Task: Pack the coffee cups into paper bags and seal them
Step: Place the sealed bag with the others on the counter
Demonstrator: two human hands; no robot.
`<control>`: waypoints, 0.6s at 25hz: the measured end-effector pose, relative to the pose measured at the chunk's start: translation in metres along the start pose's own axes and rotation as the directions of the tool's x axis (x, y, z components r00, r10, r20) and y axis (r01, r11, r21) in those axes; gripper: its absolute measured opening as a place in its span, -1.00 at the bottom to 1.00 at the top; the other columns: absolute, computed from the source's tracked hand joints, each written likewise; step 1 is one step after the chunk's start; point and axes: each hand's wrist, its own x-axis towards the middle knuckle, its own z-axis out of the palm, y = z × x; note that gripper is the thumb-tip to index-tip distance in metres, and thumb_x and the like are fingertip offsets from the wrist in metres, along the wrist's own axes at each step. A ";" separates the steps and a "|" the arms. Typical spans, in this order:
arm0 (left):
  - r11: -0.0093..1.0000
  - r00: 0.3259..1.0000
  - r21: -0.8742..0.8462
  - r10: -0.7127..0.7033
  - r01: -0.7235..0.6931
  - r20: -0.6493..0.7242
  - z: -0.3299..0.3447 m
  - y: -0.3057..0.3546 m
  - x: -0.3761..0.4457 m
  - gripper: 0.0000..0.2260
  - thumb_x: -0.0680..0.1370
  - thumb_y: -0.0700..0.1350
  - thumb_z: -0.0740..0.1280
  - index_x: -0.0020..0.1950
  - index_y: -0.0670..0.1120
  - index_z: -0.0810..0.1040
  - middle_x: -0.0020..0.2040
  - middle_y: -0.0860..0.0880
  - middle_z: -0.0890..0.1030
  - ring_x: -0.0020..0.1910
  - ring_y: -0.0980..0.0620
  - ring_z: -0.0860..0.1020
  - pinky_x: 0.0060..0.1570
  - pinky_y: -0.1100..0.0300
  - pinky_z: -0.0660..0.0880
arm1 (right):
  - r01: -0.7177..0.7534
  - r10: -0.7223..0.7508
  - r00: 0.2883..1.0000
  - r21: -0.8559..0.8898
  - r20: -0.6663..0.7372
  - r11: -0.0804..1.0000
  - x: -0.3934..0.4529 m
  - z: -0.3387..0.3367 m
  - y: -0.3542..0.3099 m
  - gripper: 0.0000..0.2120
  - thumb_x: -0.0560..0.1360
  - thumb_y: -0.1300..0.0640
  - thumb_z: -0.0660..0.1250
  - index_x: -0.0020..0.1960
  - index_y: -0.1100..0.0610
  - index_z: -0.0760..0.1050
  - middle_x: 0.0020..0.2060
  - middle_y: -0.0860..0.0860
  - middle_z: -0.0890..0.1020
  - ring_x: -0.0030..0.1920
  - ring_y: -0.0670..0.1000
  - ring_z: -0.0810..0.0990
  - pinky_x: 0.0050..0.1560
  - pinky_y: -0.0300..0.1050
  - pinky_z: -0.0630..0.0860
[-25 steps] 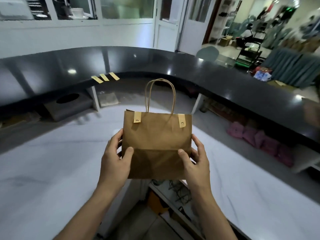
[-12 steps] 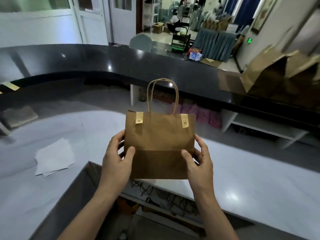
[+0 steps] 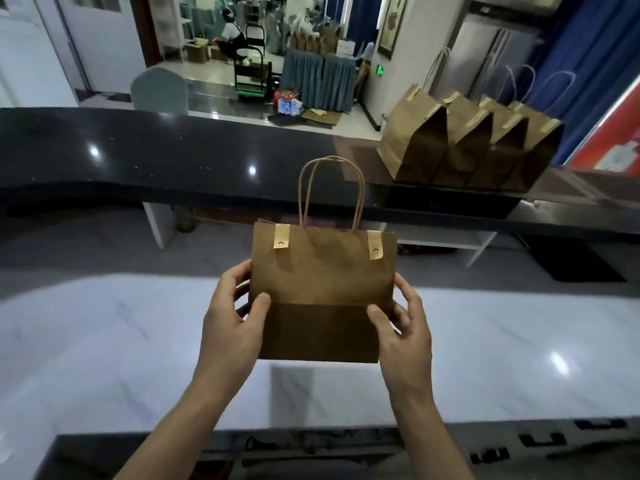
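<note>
A brown paper bag [image 3: 322, 278] with twisted handles is upright in the air in front of me, above the white marble counter [image 3: 104, 334]. Two pale stickers close its top edge. My left hand [image 3: 232, 323] grips the bag's left side, thumb on the front and fingers behind. My right hand [image 3: 405, 327] grips the right side the same way. No coffee cup shows; the bag's inside is hidden.
Several sealed brown bags [image 3: 467, 143] stand in a row on the raised black counter [image 3: 173, 150] at the back right. Shelving runs under that counter. Beyond it lies a room with a cart, draped tables and a seated person.
My view has swung to the right: the row of bags on the black counter has come fully into sight and the paper sheets at left are gone. The bag stays held in both hands.
</note>
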 end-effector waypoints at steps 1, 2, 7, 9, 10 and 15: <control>1.000 1.000 -0.007 0.012 -0.012 0.022 0.003 0.002 0.010 -0.64 0.63 -0.23 0.31 0.34 0.14 0.46 0.21 0.23 0.56 0.21 0.34 0.49 -0.06 0.50 0.48 | 0.015 -0.015 1.000 0.005 -0.024 1.000 0.007 0.001 -0.003 -0.51 0.58 0.07 0.41 0.37 -0.38 0.39 0.16 -0.21 0.66 0.18 -0.20 0.61 -0.03 -0.40 0.57; 1.000 0.999 -0.012 0.022 -0.022 0.045 0.005 0.005 0.019 -0.63 0.63 -0.24 0.31 0.36 0.13 0.45 0.22 0.21 0.56 0.21 0.32 0.50 -0.04 0.49 0.49 | 0.030 -0.030 0.998 0.011 -0.048 0.999 0.015 0.002 -0.007 -0.50 0.58 0.09 0.41 0.37 -0.38 0.40 0.14 -0.22 0.68 0.17 -0.21 0.62 0.01 -0.35 0.59; 0.997 0.990 -0.023 0.075 -0.073 0.121 0.010 0.018 0.072 -0.62 0.62 -0.19 0.32 0.39 0.13 0.43 0.27 0.18 0.54 0.25 0.30 0.48 -0.02 0.50 0.49 | 0.100 -0.092 0.988 0.058 -0.126 0.993 0.048 0.014 -0.029 -0.49 0.60 0.16 0.39 0.37 -0.35 0.43 0.09 -0.16 0.71 0.16 -0.15 0.65 0.00 -0.32 0.60; 0.994 0.984 -0.019 0.109 -0.107 0.142 0.018 0.025 0.097 -0.63 0.62 -0.16 0.33 0.39 0.14 0.43 0.28 0.17 0.53 0.24 0.30 0.49 0.02 0.40 0.53 | 0.138 -0.126 0.979 0.066 -0.163 0.988 0.062 0.015 -0.038 -0.48 0.59 0.19 0.40 0.36 -0.33 0.45 0.08 -0.14 0.72 0.16 -0.12 0.66 0.05 -0.25 0.61; 0.992 0.982 -0.020 0.123 -0.121 0.144 0.022 0.029 0.107 -0.63 0.62 -0.16 0.33 0.39 0.14 0.43 0.29 0.15 0.52 0.24 0.27 0.49 0.07 0.34 0.53 | 0.156 -0.142 0.974 0.069 -0.176 0.985 0.069 0.015 -0.042 -0.48 0.58 0.21 0.41 0.36 -0.32 0.46 0.09 -0.13 0.72 0.18 -0.11 0.66 0.11 -0.16 0.61; 0.978 0.962 -0.013 0.209 -0.210 0.175 0.048 0.046 0.162 -0.60 0.61 -0.15 0.33 0.35 0.25 0.44 0.22 0.06 0.51 0.18 0.17 0.54 0.05 0.27 0.55 | 0.222 -0.195 0.958 0.111 -0.209 0.969 0.111 0.014 -0.064 -0.52 0.59 0.18 0.40 0.37 -0.28 0.46 0.13 -0.23 0.69 0.22 -0.13 0.64 0.26 0.04 0.59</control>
